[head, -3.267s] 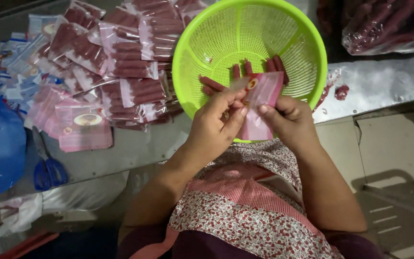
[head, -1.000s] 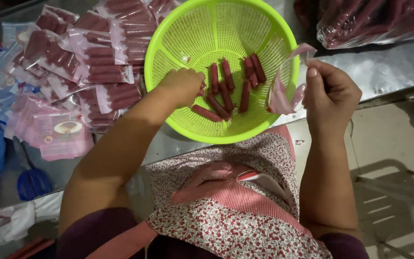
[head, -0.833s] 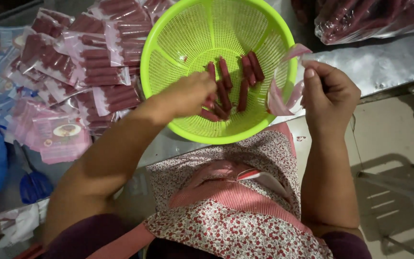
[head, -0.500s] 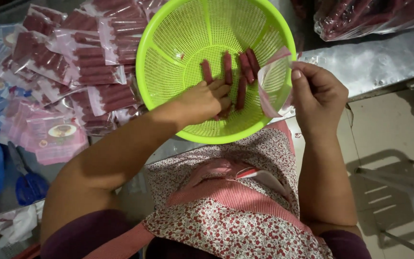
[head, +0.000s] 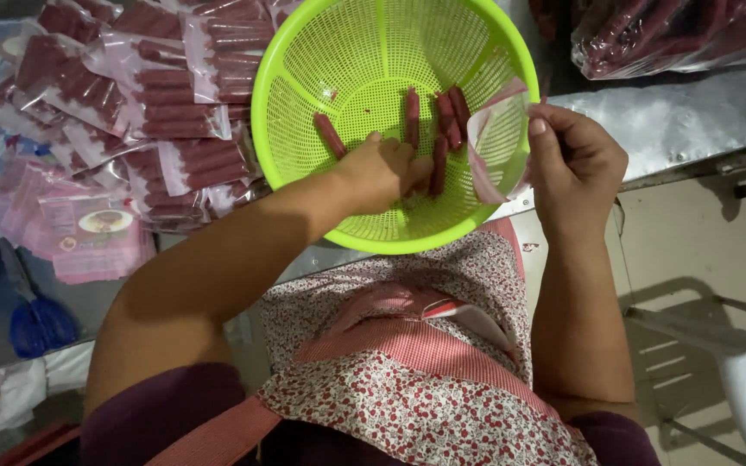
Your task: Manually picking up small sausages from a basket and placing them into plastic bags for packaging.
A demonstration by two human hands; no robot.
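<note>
With the left hand closed over sausages in the green basket and the right hand pinching an open pouch at its right rim, sausages could be dropped if the pouch mouth sags shut.

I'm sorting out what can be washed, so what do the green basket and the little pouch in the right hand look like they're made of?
The green basket looks like moulded plastic, glossy, with a fine perforated mesh wall. The pouch in the right hand seems to be thin plastic film, see-through with a pink tint, creased and limp.
</note>
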